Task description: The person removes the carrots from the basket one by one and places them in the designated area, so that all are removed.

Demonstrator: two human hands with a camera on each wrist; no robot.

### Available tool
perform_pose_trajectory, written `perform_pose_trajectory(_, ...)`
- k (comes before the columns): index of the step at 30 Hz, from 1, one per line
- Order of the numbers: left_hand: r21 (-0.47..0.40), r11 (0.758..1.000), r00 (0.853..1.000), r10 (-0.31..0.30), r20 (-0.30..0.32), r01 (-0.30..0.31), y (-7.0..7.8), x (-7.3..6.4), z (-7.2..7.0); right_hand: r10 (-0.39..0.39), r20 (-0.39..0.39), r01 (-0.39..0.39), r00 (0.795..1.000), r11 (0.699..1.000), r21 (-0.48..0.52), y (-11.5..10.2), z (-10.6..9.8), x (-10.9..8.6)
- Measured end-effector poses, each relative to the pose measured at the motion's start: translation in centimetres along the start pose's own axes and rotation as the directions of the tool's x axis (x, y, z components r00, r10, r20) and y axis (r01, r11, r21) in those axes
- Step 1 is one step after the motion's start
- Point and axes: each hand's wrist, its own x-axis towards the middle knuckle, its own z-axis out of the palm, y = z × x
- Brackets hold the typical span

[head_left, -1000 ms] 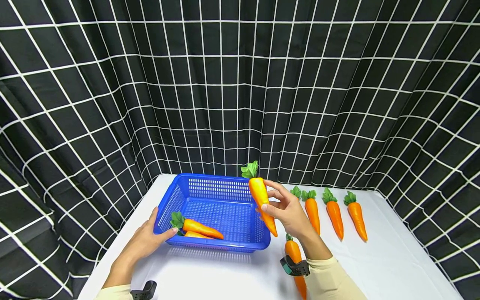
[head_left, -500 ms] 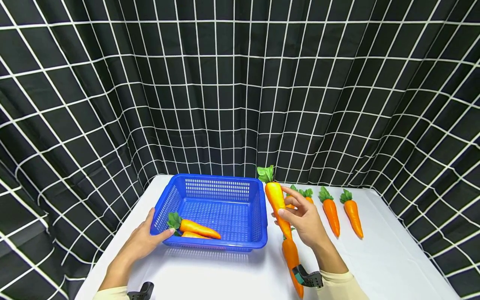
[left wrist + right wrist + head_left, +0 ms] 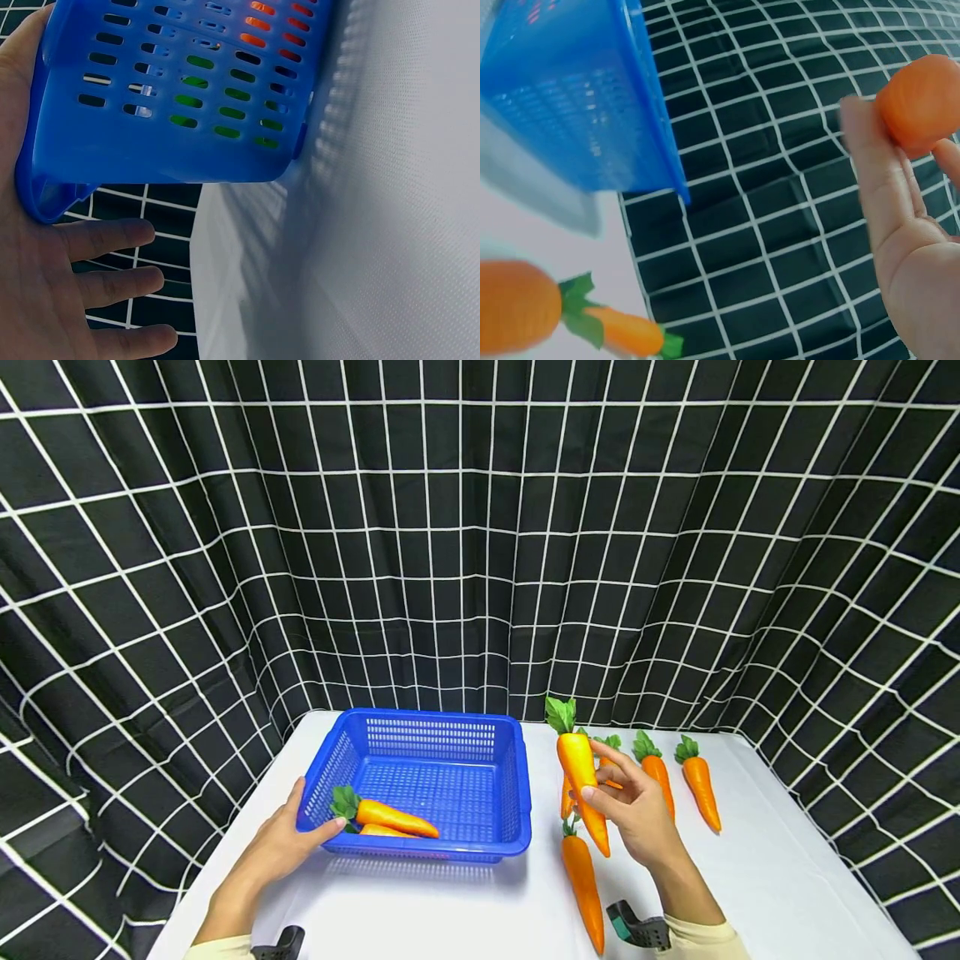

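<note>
My left hand [image 3: 281,843] rests at the near left corner of a blue plastic basket [image 3: 427,853]. Its thumb lies over the rim; in the left wrist view its lower fingers [image 3: 124,289] are straight, below the rim. Two orange carrots lie in the basket by that corner, the upper carrot [image 3: 397,817] partly covering the lower carrot [image 3: 382,831]. Right of the basket, my right hand [image 3: 637,806] pinches a carrot [image 3: 577,764] between thumb and fingers, leaves up and tip down. The right wrist view shows this carrot [image 3: 922,105] by the fingers.
Beneath the held carrot lies another carrot [image 3: 582,889] on the white table [image 3: 780,877]. Farther back are several carrots, some partly hidden by the right hand, with one carrot [image 3: 701,789] at far right. A black curtain [image 3: 420,568] with white grid lines surrounds the table.
The right hand has moved right with its carrot, from over the basket's right rim to above the carrots on the table. The left hand stays at the basket corner. The view has shifted slightly.
</note>
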Motion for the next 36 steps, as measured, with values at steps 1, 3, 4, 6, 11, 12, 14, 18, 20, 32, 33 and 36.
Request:
perform_pose_trajectory(1, 0.003, 1.0, 1.0, -0.002, 0.001, 0.002, 0.1, 0.0, -0.1, 0.003, -0.007, -0.003, 1.0, 1.0, -0.009, 0.0, -0.2, -0.1)
perform_pose_trajectory(3, 0.012, 1.0, 1.0, -0.003, -0.001, 0.003, 0.2, -0.1, -0.2, -0.003, -0.01, 0.003, 1.0, 1.0, -0.027, 0.1, -0.6, -0.4)
perform_pose_trajectory(4, 0.013, 1.0, 1.0, -0.005, 0.0, 0.005, 0.2, -0.1, -0.2, -0.005, -0.014, 0.005, 1.0, 0.999, -0.032, 0.2, -0.8, -0.6)
perform_pose_trajectory(6, 0.013, 1.0, 1.0, -0.005, 0.002, 0.005, 0.2, -0.2, -0.2, -0.01, -0.027, 0.008, 1.0, 0.999, -0.044, 0.4, -1.1, -0.9)
perform_pose_trajectory(11, 0.017, 1.0, 1.0, -0.007, 0.007, 0.007, 0.1, -0.2, -0.3, 0.015, -0.06, -0.018, 0.998, 0.999, -0.041, 0.6, -1.8, -1.5)
perform_pose_trajectory(12, 0.018, 1.0, 1.0, -0.009, 0.008, 0.009, 0.1, -0.2, -0.3, 0.02, -0.064, -0.022, 0.998, 0.999, -0.041, 0.7, -1.9, -1.6)
perform_pose_trajectory(14, 0.015, 1.0, 1.0, -0.011, 0.008, 0.011, 0.1, -0.3, -0.3, 0.02, -0.065, -0.023, 0.998, 0.999, -0.036, 0.8, -2.2, -1.8)
perform_pose_trajectory(18, 0.013, 1.0, 1.0, -0.01, 0.006, 0.01, 0.1, -0.2, -0.4, 0.017, -0.069, -0.018, 0.998, 1.0, -0.014, 1.0, -2.9, -2.2)
perform_pose_trajectory(20, 0.012, 1.0, 1.0, -0.008, 0.003, 0.008, 0.0, -0.2, -0.3, 0.028, -0.088, -0.03, 0.996, 0.999, -0.016, 1.1, -3.3, -2.5)
perform_pose_trajectory(32, 0.012, 0.999, 0.999, -0.032, 0.024, 0.032, 0.1, -0.2, -0.2, 0.108, -0.2, -0.127, 0.974, 0.989, -0.082, 1.4, -5.4, -4.2)
perform_pose_trajectory(33, 0.011, 0.999, 0.999, -0.031, 0.024, 0.031, 0.1, -0.2, -0.2, 0.111, -0.206, -0.129, 0.972, 0.989, -0.076, 1.4, -5.6, -4.4)
perform_pose_trajectory(36, 0.007, 1.0, 0.999, -0.026, 0.025, 0.026, 0.1, -0.1, -0.1, 0.123, -0.225, -0.14, 0.967, 0.988, -0.059, 1.5, -6.0, -4.8)
